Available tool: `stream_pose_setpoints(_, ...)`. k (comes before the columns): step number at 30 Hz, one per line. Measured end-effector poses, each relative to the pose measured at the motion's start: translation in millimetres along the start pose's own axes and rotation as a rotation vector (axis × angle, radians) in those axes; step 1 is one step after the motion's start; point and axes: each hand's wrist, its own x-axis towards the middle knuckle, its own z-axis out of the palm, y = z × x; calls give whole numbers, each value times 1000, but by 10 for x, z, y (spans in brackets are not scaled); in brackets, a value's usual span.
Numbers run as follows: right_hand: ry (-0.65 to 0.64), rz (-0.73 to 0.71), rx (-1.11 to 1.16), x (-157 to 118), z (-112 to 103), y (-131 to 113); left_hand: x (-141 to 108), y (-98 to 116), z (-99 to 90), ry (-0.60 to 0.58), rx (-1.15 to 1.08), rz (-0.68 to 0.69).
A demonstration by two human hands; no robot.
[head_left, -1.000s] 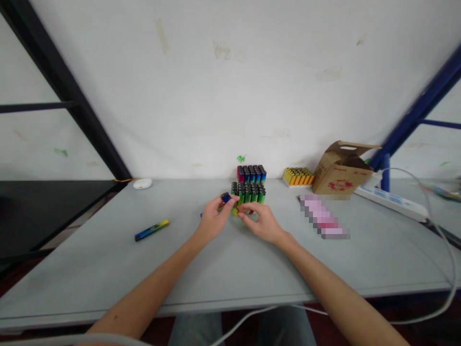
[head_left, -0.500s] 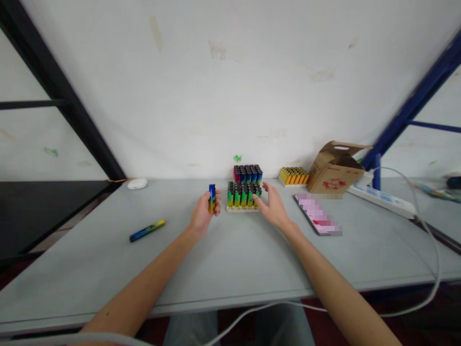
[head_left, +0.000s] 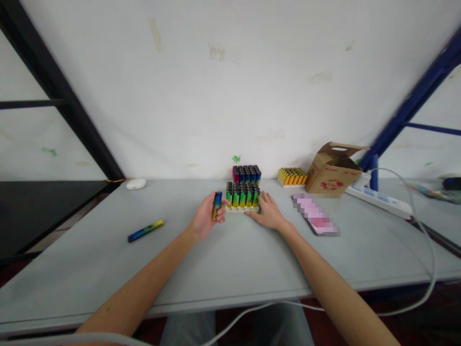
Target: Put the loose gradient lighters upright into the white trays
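Note:
A blue and yellow lighter (head_left: 216,206) stands upright in the grip of my left hand (head_left: 206,218), just left of the front tray. Green and yellow lighters (head_left: 243,196) with black tops fill several rows of that pale tray (head_left: 237,209). My right hand (head_left: 269,212) lies against the tray's right side, fingers spread, with the thumb along its front edge. Behind stands another block of lighters (head_left: 247,174), red, blue and dark. A longer blue and yellow lighter (head_left: 146,230) lies on the table at the left.
At the back right are a tray of orange lighters (head_left: 292,176) and an open cardboard box (head_left: 333,173). A phone (head_left: 315,215) and a white power strip (head_left: 382,200) lie nearer. A white case (head_left: 136,184) sits at the back left. A white cable crosses the front edge.
My right hand has lowered from the top of the front lighters to the tray's right side and front edge. My left hand has moved slightly right and down with its lighter.

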Motion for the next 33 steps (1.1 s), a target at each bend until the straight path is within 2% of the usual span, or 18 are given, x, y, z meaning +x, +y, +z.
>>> stream_pose_setpoints(6, -48, 107, 14, -16, 36, -36, -17, 40, -27, -34, -55, -121)
stream_pose_setpoints(10, -56, 128, 1, -25, 6, -87, -1, 22, -57, -33, -57, -209)
stream_pose_setpoints(22, -15, 74, -2, -19, 15, -74, 80, -61, -59, 182, 144, -56)
stream_pose_setpoints(26, -10, 80, -10, -20, 22, -77, 84, -71, -66, 182, 149, -60)
stream_pose_setpoints(33, -4, 66, 8, -21, 31, -70, 59, -68, -78, 116, 119, -48)
